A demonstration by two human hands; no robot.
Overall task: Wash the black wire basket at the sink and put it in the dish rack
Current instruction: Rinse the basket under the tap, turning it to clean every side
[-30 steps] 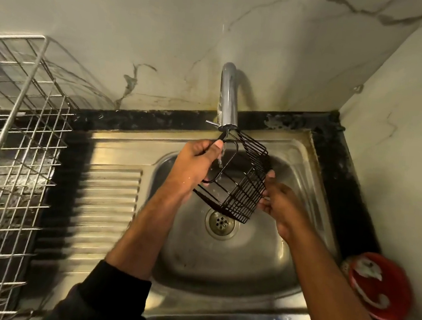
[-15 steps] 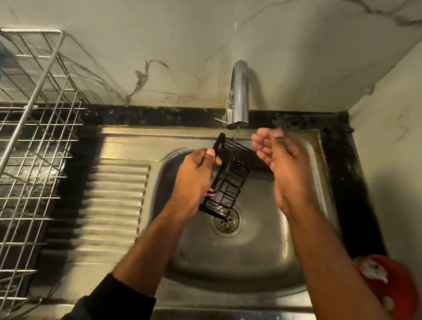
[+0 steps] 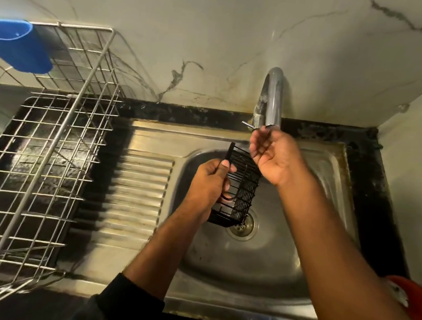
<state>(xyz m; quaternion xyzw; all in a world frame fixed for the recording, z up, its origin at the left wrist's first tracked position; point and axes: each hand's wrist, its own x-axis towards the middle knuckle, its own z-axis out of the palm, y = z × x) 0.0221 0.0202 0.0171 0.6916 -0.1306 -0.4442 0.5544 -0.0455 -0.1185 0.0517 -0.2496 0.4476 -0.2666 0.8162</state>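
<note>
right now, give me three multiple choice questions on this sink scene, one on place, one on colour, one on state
1. Where is the dish rack?
A. left of the sink
B. right of it
C. inside it

2. What colour is the holder hung on the rack?
A. red
B. blue
C. green

3. How is the wire basket held?
A. by both hands
B. lying loose
C. by the left hand alone

Answers:
1 A, the rack stands left of the bowl.
2 B, it is plainly blue.
3 C, the right hand is up at the tap.
</note>
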